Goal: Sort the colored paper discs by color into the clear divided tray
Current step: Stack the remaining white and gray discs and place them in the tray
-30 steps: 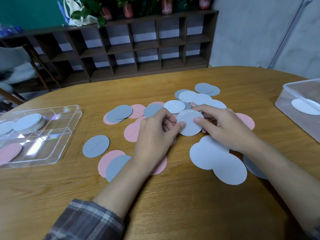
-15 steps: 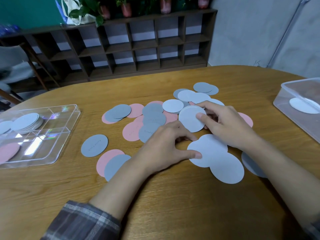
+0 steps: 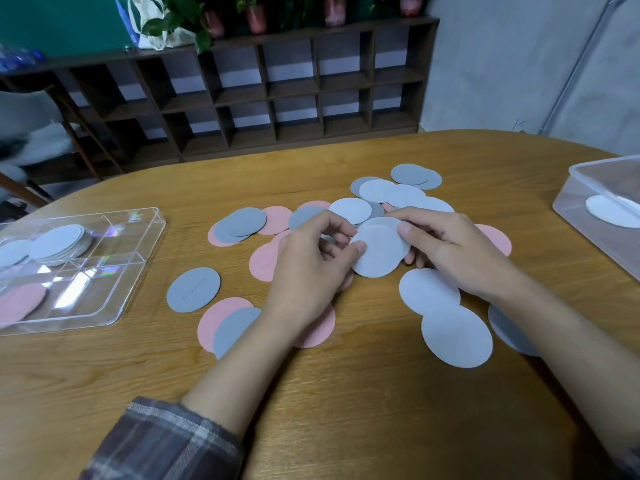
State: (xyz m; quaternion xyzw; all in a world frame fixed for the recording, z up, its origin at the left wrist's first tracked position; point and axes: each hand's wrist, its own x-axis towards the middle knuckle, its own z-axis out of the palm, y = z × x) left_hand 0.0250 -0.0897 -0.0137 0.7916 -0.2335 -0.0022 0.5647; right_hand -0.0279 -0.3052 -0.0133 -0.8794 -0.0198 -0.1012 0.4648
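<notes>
Head view. Pinches one pale disc (image 3: 379, 249) from two sides: left hand (image 3: 311, 268) with thumb tip on the near-left edge and fingers curled in behind, right hand (image 3: 453, 251) with thumb flat on the upper-right edge and fingers tucked beneath. Over the middle of the table (image 3: 346, 410), at the near side of the heap (image 3: 381, 192) of pale, grey and pink discs. Touching the heap or raised off it: cannot tell.

Covers part of the spread. Under the left hand and wrist, pink discs (image 3: 266, 261) showing only at their edges. Behind the right hand, a pink one (image 3: 497, 239) half hidden. Under the right forearm, a grey disc (image 3: 509, 330) cut off.

Just beside the right wrist, a pale pair (image 3: 427, 291), overlapping and in plain sight. Left of the left forearm, a lone grey disc (image 3: 193, 289). Nearer, a grey-on-pink pair (image 3: 232, 330) partly under the arm.

Far left, well apart from both hands, the tray (image 3: 69, 325): a pale stack (image 3: 60, 242) in a far compartment, a pink piece (image 3: 20, 303) in a near one. Far right, a clear tub (image 3: 588, 216) with a white disc (image 3: 613, 211) inside.

Beyond the table, a dark shelf (image 3: 277, 91) with plants (image 3: 256, 8) and a bag (image 3: 152, 26) on top, and a chair (image 3: 34, 133) at left. At the bottom edge, a plaid sleeve (image 3: 162, 441).
</notes>
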